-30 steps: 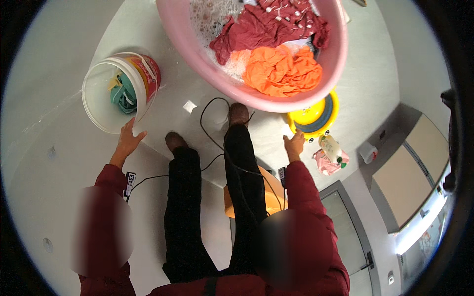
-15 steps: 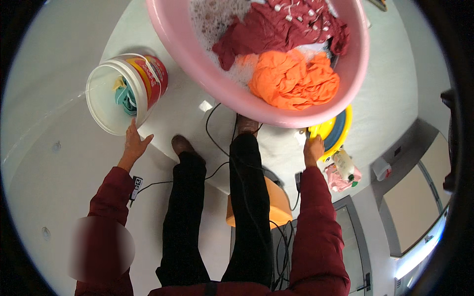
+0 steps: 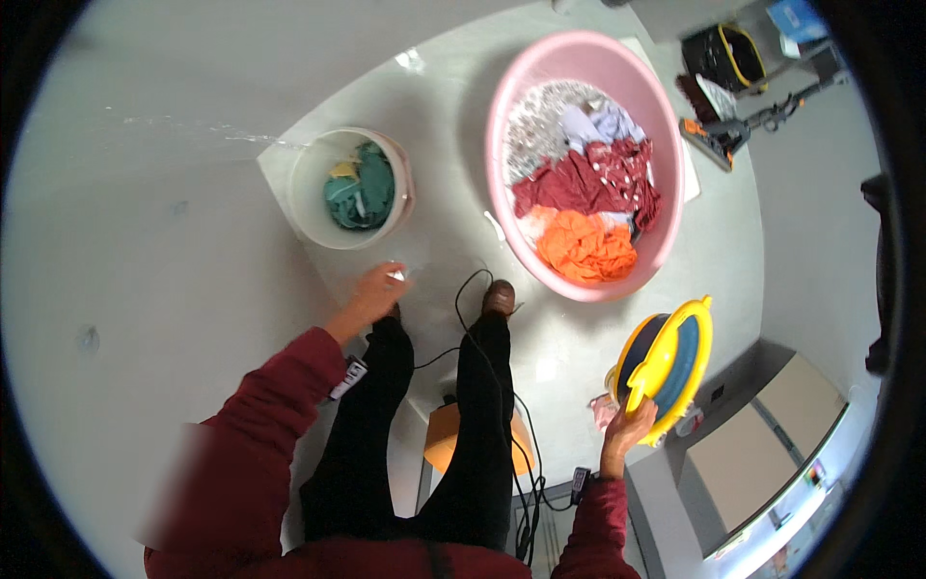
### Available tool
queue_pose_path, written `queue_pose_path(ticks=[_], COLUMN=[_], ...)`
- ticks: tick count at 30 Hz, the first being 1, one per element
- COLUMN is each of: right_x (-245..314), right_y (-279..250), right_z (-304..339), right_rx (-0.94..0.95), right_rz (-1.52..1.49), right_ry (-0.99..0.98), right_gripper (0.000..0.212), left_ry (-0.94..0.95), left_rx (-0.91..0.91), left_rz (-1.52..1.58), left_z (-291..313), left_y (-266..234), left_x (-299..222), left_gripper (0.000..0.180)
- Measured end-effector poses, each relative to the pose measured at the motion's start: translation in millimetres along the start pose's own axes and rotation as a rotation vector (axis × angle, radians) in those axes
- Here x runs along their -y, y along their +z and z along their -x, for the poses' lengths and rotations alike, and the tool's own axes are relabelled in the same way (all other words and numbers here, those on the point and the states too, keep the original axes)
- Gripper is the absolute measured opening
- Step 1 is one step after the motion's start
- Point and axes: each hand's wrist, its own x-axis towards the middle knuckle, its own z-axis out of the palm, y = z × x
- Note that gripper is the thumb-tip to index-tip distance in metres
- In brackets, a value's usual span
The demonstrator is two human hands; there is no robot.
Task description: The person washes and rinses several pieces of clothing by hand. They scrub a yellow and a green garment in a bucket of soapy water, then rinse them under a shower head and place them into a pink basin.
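Note:
My right hand grips the yellow rim of a round basin, which has a blue-grey inside and is tilted on its side. My left hand is beside the white bucket, slightly blurred. Its thumb and fingers look parted, with a bright patch between them and nothing plainly held. Inside the bucket lie green cloths and a small yellow piece. Ahead of me stands a large pink tub of sudsy water, holding an orange garment, a dark red garment and a pale lilac one.
Black cables run across the floor by my shoes. An orange box stands behind my legs. A pink packet lies near the basin. Far right are a floor-cleaner head, a brush and a black bin.
My right hand has raised and tipped the yellow basin, shifting it right. My left hand has moved off the bucket's rim toward the right. The view has shifted, showing the whole pink tub.

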Motion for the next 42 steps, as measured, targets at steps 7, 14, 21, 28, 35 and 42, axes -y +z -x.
queue_pose_path(ticks=[7, 14, 21, 28, 35, 42], right_x=[178.9, 379.6, 480.1, 462.3, 494.2, 578.0], right_y=[-55.7, 14.4, 60.6, 44.5, 48.9, 44.3], right_z=[-53.6, -99.0, -99.0, -103.6, -147.0, -146.4], right_rx=[0.219, 0.255, 0.118, 0.294, 0.626, 1.192], right_rz=[-0.02, -0.2, -0.266, -0.491, -1.031, -1.469], right_ry=[-0.81, -1.648, -1.494, -1.1, -0.329, -0.051], right_gripper=[0.031, 0.011, 0.023, 0.039, 0.019, 0.024], left_ry=[0.107, -0.163, -0.051, 0.198, 0.304, 0.127], left_rx=[0.253, -0.09, -0.503, -0.712, -0.511, -0.431], left_rz=[0.76, 1.402, 1.509, 1.153, 0.997, 1.045], left_z=[87.5, 89.7, 50.2, 47.7, 28.8, 36.0], left_y=[-6.8, -87.1, -151.4, -189.0, -180.5, -164.9], left_x=[-69.8, -18.8, 28.6, 19.6, -9.5, -7.7], left_gripper=[0.055, 0.026, 0.013, 0.025, 0.026, 0.028])
